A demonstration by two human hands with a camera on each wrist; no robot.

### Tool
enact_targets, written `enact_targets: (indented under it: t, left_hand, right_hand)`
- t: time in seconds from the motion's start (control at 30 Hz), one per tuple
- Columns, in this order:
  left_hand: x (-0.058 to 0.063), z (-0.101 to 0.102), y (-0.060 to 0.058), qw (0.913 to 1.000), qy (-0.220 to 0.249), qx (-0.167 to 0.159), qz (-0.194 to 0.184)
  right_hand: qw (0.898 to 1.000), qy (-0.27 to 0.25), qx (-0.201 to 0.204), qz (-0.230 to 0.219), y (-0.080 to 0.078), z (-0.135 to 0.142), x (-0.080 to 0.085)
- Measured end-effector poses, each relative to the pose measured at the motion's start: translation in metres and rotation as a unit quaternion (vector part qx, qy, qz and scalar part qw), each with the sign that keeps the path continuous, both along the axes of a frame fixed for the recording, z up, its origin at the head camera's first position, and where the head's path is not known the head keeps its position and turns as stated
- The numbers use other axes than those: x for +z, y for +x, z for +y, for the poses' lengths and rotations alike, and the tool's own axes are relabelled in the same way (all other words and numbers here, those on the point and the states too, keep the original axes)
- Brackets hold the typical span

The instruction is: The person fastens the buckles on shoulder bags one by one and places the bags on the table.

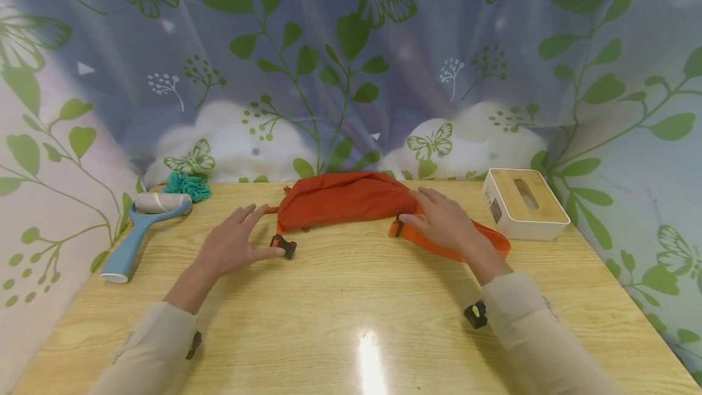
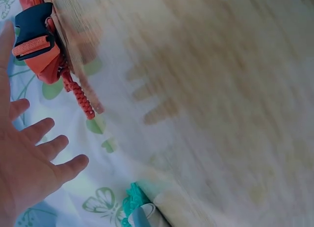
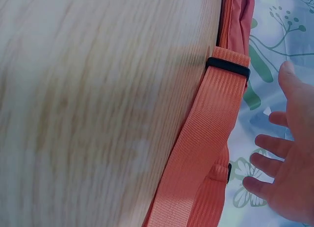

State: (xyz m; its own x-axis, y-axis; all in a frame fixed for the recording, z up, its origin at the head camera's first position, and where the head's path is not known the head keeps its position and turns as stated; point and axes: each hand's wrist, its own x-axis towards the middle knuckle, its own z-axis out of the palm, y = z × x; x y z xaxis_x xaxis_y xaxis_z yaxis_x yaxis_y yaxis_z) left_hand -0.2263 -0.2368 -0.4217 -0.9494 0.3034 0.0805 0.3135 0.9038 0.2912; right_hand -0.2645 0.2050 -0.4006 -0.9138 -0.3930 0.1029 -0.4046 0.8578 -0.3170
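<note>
A patterned curtain (image 1: 406,84) is hung behind the red bag (image 1: 345,200), and the table (image 1: 340,309) is spread beneath it and in front. The bag is laid near the table's far edge; from its slack folds it is judged light, soft and hard to damage, best taken by the body at its 2 ends, since the limp strap (image 3: 196,148) at its right would likely flop. Well right of the bag a box (image 1: 526,224) is set; well left, a roller (image 1: 141,224). The left hand (image 1: 233,239) is held by the bag's left end, the right hand (image 1: 441,218) by its right; in both, the fingers are spread and nothing is gripped. Left of the bag, beyond the roller, yarn (image 1: 188,186) is seen. Whether the buckle (image 1: 284,247) at the bag's left end is touched by the left thumb cannot be told.
</note>
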Motion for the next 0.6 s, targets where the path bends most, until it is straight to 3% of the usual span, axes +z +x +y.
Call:
enact_targets:
  t: [0.27,0.6]
  left_hand:
    - [-0.0017,0.0013,-0.0003,0.9969,0.064,-0.004,-0.046]
    - [-0.0031,0.0038,-0.0039,0.9874,0.141,-0.016,-0.071]
  right_hand:
    - [0.999,-0.02,0.002,-0.035,-0.0014,-0.0064,-0.0039]
    - [0.995,-0.065,0.026,-0.07,-0.0043,-0.0082,-0.0103]
